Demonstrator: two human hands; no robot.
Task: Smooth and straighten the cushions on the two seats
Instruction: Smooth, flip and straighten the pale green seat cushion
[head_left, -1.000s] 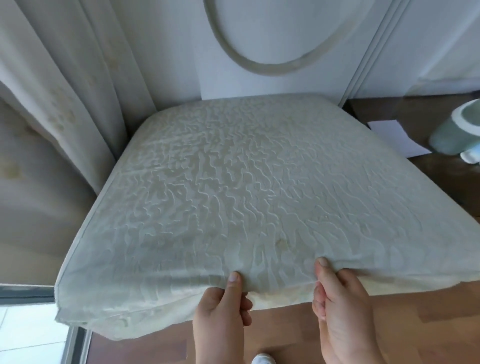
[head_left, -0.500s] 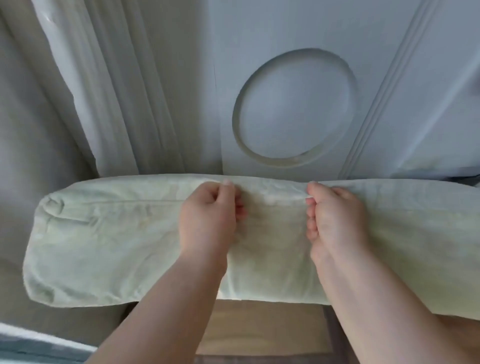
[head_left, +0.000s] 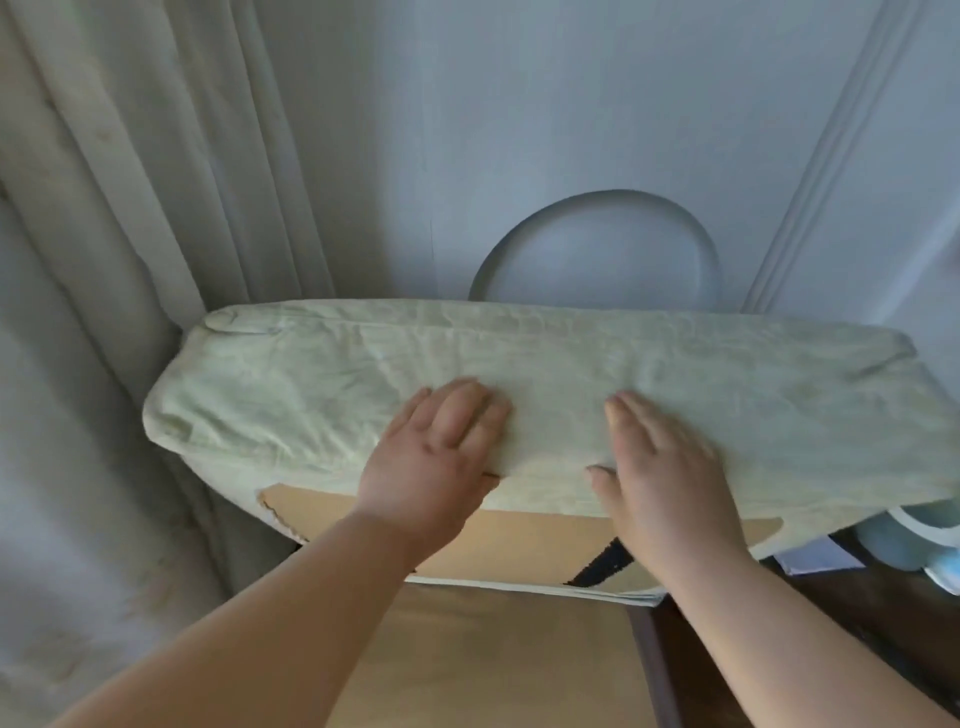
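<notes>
Here the pale green seat cushion stands tipped up on its rear edge, underside facing the camera, leaning toward the white panelled backrest with its raised oval moulding. The fabric is creased across its full width. The left hand lies flat against the cushion left of centre, fingers extended and together, gripping nothing. The right hand lies flat against the cushion right of centre, fingers likewise extended, thumb spread downward, gripping nothing. Below the cushion, the tan seat base is exposed, crossed by a black strap. A cream curtain hangs at the left. A pale blue object, partly hidden, sits at the right edge.
</notes>
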